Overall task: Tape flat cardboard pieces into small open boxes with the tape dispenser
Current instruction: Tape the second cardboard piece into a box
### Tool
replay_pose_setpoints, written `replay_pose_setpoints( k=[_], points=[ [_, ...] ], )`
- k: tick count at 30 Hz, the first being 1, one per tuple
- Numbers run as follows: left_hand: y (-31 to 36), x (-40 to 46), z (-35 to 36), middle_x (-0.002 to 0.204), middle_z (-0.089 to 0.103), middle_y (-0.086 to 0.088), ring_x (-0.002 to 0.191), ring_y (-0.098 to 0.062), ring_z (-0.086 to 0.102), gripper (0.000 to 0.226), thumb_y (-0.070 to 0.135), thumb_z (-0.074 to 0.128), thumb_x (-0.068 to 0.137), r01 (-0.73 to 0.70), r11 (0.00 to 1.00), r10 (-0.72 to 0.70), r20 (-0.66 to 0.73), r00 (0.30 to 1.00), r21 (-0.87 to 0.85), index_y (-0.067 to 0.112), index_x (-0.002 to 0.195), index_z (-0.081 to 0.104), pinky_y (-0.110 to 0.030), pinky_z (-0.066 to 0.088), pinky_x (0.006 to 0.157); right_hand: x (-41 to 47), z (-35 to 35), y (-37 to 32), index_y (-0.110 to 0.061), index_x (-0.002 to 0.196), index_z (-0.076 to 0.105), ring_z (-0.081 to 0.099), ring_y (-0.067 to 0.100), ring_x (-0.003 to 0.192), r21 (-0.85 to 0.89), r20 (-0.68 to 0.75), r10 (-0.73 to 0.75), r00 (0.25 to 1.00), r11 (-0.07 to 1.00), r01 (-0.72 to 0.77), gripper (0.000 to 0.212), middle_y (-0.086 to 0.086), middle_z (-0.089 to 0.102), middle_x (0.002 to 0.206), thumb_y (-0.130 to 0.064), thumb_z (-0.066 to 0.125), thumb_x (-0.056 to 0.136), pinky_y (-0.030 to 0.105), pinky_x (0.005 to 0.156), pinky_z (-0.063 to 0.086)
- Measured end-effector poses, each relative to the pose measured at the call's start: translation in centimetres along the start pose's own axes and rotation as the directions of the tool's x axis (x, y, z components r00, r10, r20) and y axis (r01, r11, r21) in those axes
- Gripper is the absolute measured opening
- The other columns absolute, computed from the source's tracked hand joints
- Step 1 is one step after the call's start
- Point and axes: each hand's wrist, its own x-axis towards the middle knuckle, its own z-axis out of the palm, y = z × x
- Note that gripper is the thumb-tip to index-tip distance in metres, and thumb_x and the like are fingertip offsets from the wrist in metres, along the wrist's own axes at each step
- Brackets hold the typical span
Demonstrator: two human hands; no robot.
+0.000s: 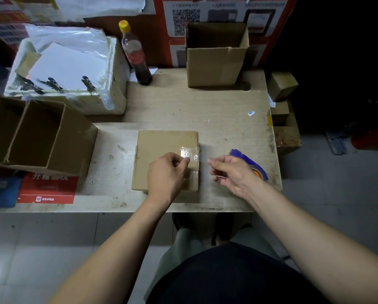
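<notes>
The box (161, 154), likely light and stiff, is pressed at its tape (189, 153) by the curled left hand (165, 174); the right hand (229, 172) is held loose, empty.

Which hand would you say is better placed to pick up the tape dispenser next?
Right. The right hand hovers beside the tape dispenser; the left hand rests on the cardboard box.
</notes>
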Motion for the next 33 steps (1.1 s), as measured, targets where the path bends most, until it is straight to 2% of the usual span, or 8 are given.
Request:
replay_pose_setpoints(
  k=[4, 8, 13, 17, 20, 24, 29, 33],
  points=[
    [-1.9, 0.1, 2.2, 0.079, 0.073, -0.003, 0.083, -0.030, 0.065, 0.029, 0.046, 0.064, 0.096, -0.131, 0.959, 0.163, -0.110, 0.980, 0.253, 0.020, 0.088, 0.073, -0.040, 0.049, 0.073, 1.1, 0.6, 2.1, -0.006, 0.088, 0.069, 0.062, 0.018, 0.070, 0.025, -0.098, -0.002, 0.995, 1.000, 0.005, 0.021, 0.008, 0.067, 0.074, -0.017, 0.085, 0.079, 0.029, 0.065, 0.055],
    [-2.9, 0.3, 3.3, 0.073, 0.069, -0.006, 0.075, -0.033, 0.061, 0.027, 0.041, 0.066, 0.095, -0.237, 0.869, 0.326, -0.142, 0.934, 0.435, 0.018, 0.083, 0.071, -0.040, 0.041, 0.067, 1.9, 0.6, 3.2, -0.008, 0.092, 0.070, 0.062, 0.018, 0.075, 0.022, -0.145, -0.023, 0.989, 0.999, 0.027, 0.016, 0.007, 0.067, 0.078, -0.017, 0.081, 0.086, 0.028, 0.069, 0.055],
    [-3.2, 0.9, 3.9, 0.067, 0.066, -0.004, 0.070, -0.031, 0.059, 0.028, 0.040, 0.067, 0.094, -0.261, 0.797, 0.383, -0.121, 0.916, 0.544, 0.018, 0.078, 0.068, -0.037, 0.035, 0.065, 2.7, 0.5, 3.7, -0.005, 0.096, 0.070, 0.060, 0.017, 0.076, 0.074, -0.158, -0.041, 0.987, 0.996, 0.054, 0.016, 0.006, 0.065, 0.078, -0.017, 0.077, 0.090, 0.028, 0.072, 0.054],
    [-3.6, 1.4, 4.4, 0.067, 0.064, -0.006, 0.072, -0.031, 0.056, 0.032, 0.040, 0.066, 0.094, -0.271, 0.727, 0.423, -0.101, 0.900, 0.632, 0.016, 0.073, 0.064, -0.038, 0.032, 0.065, 3.3, 0.6, 4.2, -0.005, 0.094, 0.071, 0.060, 0.019, 0.077, 0.046, -0.178, -0.042, 0.983, 0.998, 0.051, 0.016, 0.006, 0.066, 0.076, -0.019, 0.078, 0.089, 0.030, 0.075, 0.054],
    [-3.4, 1.5, 4.5, 0.073, 0.061, -0.008, 0.079, -0.032, 0.054, 0.035, 0.045, 0.067, 0.091, -0.210, 0.709, 0.408, -0.149, 0.901, 0.674, 0.015, 0.073, 0.065, -0.040, 0.032, 0.067, 3.7, 0.9, 4.6, -0.006, 0.094, 0.070, 0.060, 0.018, 0.077, 0.052, -0.197, -0.032, 0.980, 0.998, 0.043, 0.015, 0.006, 0.066, 0.077, -0.019, 0.077, 0.091, 0.032, 0.078, 0.054],
    [-3.5, 1.9, 3.9, 0.091, 0.056, -0.012, 0.088, -0.032, 0.052, 0.061, 0.073, 0.058, 0.084, -0.028, 0.744, 0.243, -0.231, 0.942, 0.668, 0.012, 0.087, 0.058, -0.043, 0.039, 0.073, 4.1, 1.0, 4.9, -0.006, 0.095, 0.069, 0.058, 0.018, 0.075, 0.106, -0.183, -0.016, 0.983, 0.994, 0.036, 0.014, 0.005, 0.064, 0.076, -0.019, 0.075, 0.092, 0.032, 0.077, 0.052],
    [-3.6, 1.7, 4.8, 0.092, 0.056, -0.013, 0.088, -0.033, 0.050, 0.076, 0.085, 0.043, 0.083, -0.061, 0.799, 0.238, -0.222, 0.946, 0.598, 0.011, 0.090, 0.055, -0.045, 0.039, 0.073, 3.9, 1.2, 5.2, -0.007, 0.097, 0.067, 0.059, 0.014, 0.073, 0.231, -0.115, 0.012, 0.993, 0.973, 0.015, 0.019, 0.003, 0.063, 0.072, -0.021, 0.077, 0.090, 0.029, 0.073, 0.051],
    [-3.9, 2.1, 5.3, 0.091, 0.054, -0.012, 0.087, -0.033, 0.049, 0.075, 0.086, 0.042, 0.084, -0.075, 0.796, 0.253, -0.218, 0.943, 0.600, 0.011, 0.090, 0.052, -0.045, 0.035, 0.071, 4.0, 2.3, 5.7, -0.010, 0.095, 0.065, 0.055, 0.013, 0.072, 0.233, -0.091, 0.014, 0.996, 0.972, 0.007, 0.033, 0.002, 0.061, 0.073, -0.030, 0.084, 0.077, 0.027, 0.069, 0.046]
  ],
)
